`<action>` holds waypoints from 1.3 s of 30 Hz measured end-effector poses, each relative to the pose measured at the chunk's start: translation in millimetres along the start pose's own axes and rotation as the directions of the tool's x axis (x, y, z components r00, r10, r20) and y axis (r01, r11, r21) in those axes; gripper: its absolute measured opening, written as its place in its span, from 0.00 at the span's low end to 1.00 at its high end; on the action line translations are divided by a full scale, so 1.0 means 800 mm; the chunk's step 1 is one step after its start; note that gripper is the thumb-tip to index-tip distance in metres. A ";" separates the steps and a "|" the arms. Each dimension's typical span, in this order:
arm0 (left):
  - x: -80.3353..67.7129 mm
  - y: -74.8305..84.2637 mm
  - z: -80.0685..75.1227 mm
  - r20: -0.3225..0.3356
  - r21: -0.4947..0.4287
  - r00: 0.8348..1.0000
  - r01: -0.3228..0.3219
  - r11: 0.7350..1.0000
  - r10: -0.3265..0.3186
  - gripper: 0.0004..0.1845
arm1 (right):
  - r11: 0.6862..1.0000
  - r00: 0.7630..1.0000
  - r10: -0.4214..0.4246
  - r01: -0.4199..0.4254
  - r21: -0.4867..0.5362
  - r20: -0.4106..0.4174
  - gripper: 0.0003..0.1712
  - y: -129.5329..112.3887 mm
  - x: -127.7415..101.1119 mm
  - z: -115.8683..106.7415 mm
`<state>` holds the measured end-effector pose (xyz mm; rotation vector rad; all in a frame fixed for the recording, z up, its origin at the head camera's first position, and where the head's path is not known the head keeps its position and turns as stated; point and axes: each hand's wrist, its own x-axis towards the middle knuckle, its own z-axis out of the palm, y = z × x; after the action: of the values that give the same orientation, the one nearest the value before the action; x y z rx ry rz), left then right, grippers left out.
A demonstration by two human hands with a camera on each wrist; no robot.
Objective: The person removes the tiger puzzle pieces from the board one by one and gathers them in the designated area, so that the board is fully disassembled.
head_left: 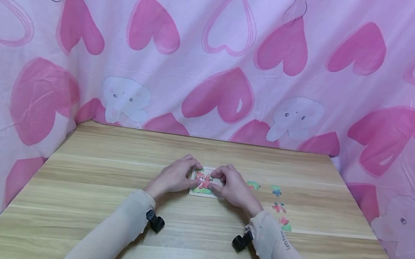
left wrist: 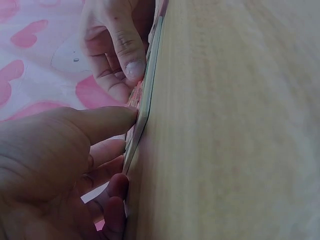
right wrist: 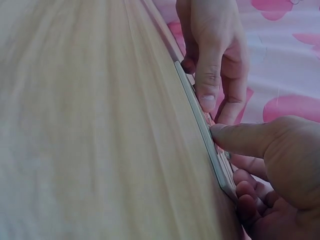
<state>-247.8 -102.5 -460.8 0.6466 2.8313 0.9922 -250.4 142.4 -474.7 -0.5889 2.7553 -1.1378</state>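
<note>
- Puzzle tray (head_left: 199, 192) lies flat on the wooden table (head_left: 106, 177), centre of the head view, slightly below mid-height; both hands meet over it.
- Left hand (head_left: 174, 177): fingers curled down onto the tray's left half, thumb at the near edge. In the left wrist view the thumb tip (left wrist: 122, 116) touches the tray rim; the other fingers curl beside the edge.
- Right hand (head_left: 233, 187): fingers bent over the tray's right half, tips pressing on the red-and-green picture (head_left: 203, 182). The right wrist view shows the thumb (right wrist: 235, 137) laid against the tray's thin edge.
- Whether either hand pinches a separate piece: cannot tell; fingertips hide the contact spot.
- Loose pieces (head_left: 279, 207) lie to the right of the tray, lower right of centre, apart from both hands; four are visible.
- Judgement: the step looks like seating a piece into the tray.
- Advice: keep the left thumb braced on the rim so the tray does not slide. Press straight down with flat fingertips, not at an angle.
- Advice: check tab alignment first; forcing could bend the thin card.
- Risk: the sleeves (head_left: 275, 239) lie near the loose pieces and could sweep them.
</note>
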 end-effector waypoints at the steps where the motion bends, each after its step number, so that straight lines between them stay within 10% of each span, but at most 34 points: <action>1: 0.000 0.000 0.000 0.001 0.001 1.000 0.002 1.000 -0.002 0.25 | 1.000 1.000 0.000 0.000 0.003 0.000 0.15 0.000 0.000 0.000; 25: 0.001 -0.004 -0.002 0.031 -0.002 0.999 -0.027 1.000 0.027 0.26 | 0.989 0.999 0.043 -0.039 0.140 -0.027 0.13 -0.002 0.000 -0.002; 39: -0.003 -0.011 -0.013 0.126 -0.087 0.989 -0.063 0.994 0.074 0.50 | 0.985 1.000 0.026 -0.026 0.171 -0.001 0.13 0.005 0.001 -0.002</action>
<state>-250.7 -115.8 -457.8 0.7745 2.6581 1.0320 -252.5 146.0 -476.3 -0.5292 2.6232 -1.3525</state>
